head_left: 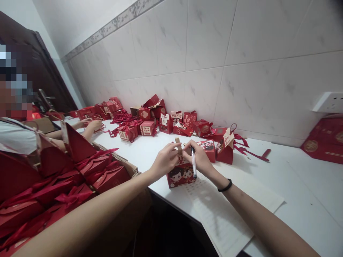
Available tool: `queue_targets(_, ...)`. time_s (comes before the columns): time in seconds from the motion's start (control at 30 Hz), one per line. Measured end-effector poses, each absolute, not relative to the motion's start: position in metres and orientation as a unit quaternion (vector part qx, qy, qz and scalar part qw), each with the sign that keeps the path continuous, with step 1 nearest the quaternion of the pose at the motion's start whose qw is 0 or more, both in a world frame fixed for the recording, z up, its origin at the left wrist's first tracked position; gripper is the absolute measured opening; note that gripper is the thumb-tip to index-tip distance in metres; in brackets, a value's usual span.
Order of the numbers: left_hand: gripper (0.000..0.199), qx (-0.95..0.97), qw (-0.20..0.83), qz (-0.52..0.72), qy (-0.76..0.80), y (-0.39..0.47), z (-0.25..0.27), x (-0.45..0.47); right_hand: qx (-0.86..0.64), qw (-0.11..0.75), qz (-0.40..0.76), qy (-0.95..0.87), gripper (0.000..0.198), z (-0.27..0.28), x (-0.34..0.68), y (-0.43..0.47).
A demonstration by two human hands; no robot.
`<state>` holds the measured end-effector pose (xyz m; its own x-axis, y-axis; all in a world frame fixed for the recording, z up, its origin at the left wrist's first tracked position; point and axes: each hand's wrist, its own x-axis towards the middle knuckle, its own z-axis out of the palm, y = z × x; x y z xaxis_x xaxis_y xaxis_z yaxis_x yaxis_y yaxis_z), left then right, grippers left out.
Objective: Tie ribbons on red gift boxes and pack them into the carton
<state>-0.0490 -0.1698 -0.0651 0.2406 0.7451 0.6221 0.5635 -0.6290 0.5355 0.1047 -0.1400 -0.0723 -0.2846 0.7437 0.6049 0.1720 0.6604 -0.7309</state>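
A red gift box [181,177] printed with two cartoon figures stands near the front edge of the white table. At its top left, my left hand [166,157] has its fingers closed on the box's top flap [178,143]. My right hand [198,159] pinches the top from the other side. A pen [193,163] is tucked in the right hand, pointing down across the front of the box. The exact grip of the right fingertips on the flap is partly hidden.
Written paper sheets [222,210] lie under my right arm. More red boxes [205,127] and ribbons [242,146] line the wall. A carton [128,167] of red boxes stands at left. Beyond it, another person's hands [92,126] work with cord.
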Motion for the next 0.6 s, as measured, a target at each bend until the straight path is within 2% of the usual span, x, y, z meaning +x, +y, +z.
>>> queue_targets(0.17, 0.035, 0.771, 0.118, 0.448, 0.438, -0.1716, -0.0631, -0.0494, -0.291, 0.501, 0.297, -0.759, 0.010, -0.0741, 0.1077, -0.1369)
queue_targets(0.4, 0.034, 0.728, 0.255, 0.471, 0.428, -0.1719, -0.0630, -0.0476, -0.275, 0.506, 0.292, -0.764, 0.007, -0.0773, 0.1087, -0.1354)
queue_targets(0.6, 0.027, 0.708, 0.292, 0.476, 0.431, -0.1748, -0.0583, -0.0446, -0.276, 0.499, 0.276, -0.774, 0.010, -0.0753, 0.1093, -0.1345)
